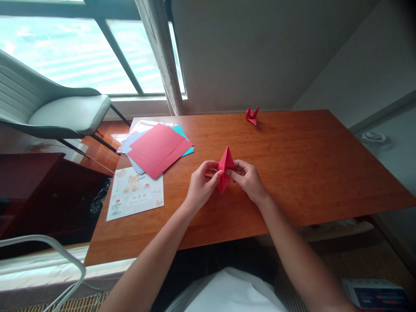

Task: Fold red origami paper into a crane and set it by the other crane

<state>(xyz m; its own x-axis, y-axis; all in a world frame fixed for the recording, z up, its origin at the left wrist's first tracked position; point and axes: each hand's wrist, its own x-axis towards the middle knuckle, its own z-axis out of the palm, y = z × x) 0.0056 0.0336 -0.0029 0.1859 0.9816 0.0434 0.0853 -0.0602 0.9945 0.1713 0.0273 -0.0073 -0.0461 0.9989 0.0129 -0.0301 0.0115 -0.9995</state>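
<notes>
The printed sheet (134,197), white with a bear on it, lies on the table (308,164) near its left edge. A barcode stands in the sheet's lower left corner with a small red mark just above it. Beside the bear is a row of larger pale characters with a fainter line under them; both are too blurred to read.

To the right of the printed sheet, and a little farther back, a red folded paper (225,164), narrow and diamond-shaped, is held with one point up. The left hand (203,184) pinches its left side between thumb and fingers (210,164); the right hand (248,178) grasps its right side the same way.

Just behind the printed sheet, and overlapping its top edge, lies a plain red paper (159,149). Under that, a turquoise paper (189,151) shows at the right and a pale lilac paper (132,142) at the left. Well behind and to the right of the printed sheet, near the table's far edge, stands a red paper bird (251,116).

Far to the right of the sheet and nearer the person, a white box (370,284) has a dark blue label, its lettering too blurred to read.
</notes>
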